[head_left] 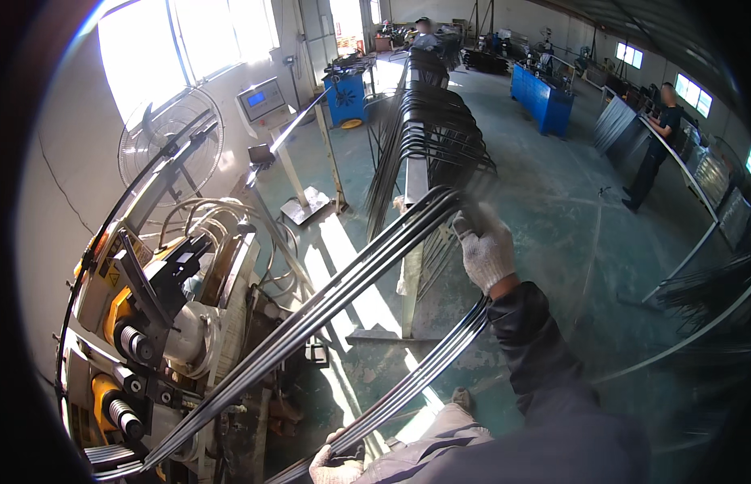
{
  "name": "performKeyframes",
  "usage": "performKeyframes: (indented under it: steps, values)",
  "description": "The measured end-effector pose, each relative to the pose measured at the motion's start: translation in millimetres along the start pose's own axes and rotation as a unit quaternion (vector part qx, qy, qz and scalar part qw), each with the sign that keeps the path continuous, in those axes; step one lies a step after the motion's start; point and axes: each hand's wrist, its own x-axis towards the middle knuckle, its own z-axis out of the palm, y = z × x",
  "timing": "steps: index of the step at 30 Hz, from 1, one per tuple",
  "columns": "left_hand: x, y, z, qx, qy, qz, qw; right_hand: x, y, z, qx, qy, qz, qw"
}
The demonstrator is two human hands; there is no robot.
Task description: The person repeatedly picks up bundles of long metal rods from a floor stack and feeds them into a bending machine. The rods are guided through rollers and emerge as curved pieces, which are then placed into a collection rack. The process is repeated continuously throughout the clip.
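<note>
Round bent rods (311, 317): gloved R hand (486, 248), gloved L hand (336, 466) prob. too.

Sunlight (375, 305) is glaring through the wide, white-lit window (226, 36) in the pale, plain wall (73, 129), striping the smooth grey-green floor (545, 242), while a long, blue, boxy workbench (541, 98) is standing back there.

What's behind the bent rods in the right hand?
A pale post and sunlit floor show behind the bent rods; the stretch of post the rods cover can't be seen.

Metalworking workshop: bent rods (335, 294), machine (186, 343), blue workbench (541, 98)
</note>
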Motion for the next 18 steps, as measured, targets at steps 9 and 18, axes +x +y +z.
performKeyframes:
  steps: [9, 18]
  values:
    - [132.2, -194.4, 262.8, 0.509, -0.177, 0.190, 0.820, 214.7, 184.9, 39.8, -0.230, -0.073, -0.162, 0.957]
    - [272.1, -244.1, 535.2, 0.807, -0.169, 0.522, 0.218, 354.4, 252.0, 93.5, -0.419, -0.273, -0.157, 0.852]
